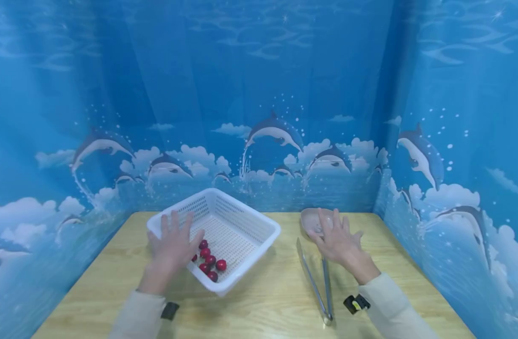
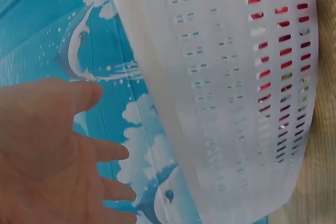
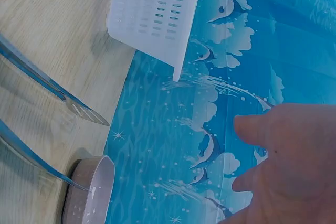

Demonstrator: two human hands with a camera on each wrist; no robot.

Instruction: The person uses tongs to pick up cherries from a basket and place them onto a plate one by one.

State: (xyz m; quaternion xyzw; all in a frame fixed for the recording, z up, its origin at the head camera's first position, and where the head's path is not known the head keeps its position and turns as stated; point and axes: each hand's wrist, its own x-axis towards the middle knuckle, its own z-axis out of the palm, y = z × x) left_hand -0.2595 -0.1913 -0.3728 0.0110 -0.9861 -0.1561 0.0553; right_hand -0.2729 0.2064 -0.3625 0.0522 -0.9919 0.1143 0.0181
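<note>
Fingers spread, my left hand [image 1: 172, 247] hovers over the left side of a white perforated plastic basket [image 1: 238, 207] and holds nothing. Several dark red cherries [image 1: 205, 253] lie in the basket's near left corner; in the left wrist view they show red through the slots of its wall [image 2: 184, 93]. On the right, my right hand [image 1: 338, 242] is also spread and bare, overlapping a small pinkish bowl [image 1: 311, 216] in the head view. Metal tongs [image 1: 313, 280] lie with arms apart. One tip [image 3: 79, 184] reaches the bowl, as the right wrist view shows.
Everything stands on a light wood-grain table [image 1: 259, 310]. A blue curtain [image 1: 259, 84] printed with dolphins closes off its back and both sides. Dark wrist devices [image 1: 170, 310] sit at both sleeve cuffs.
</note>
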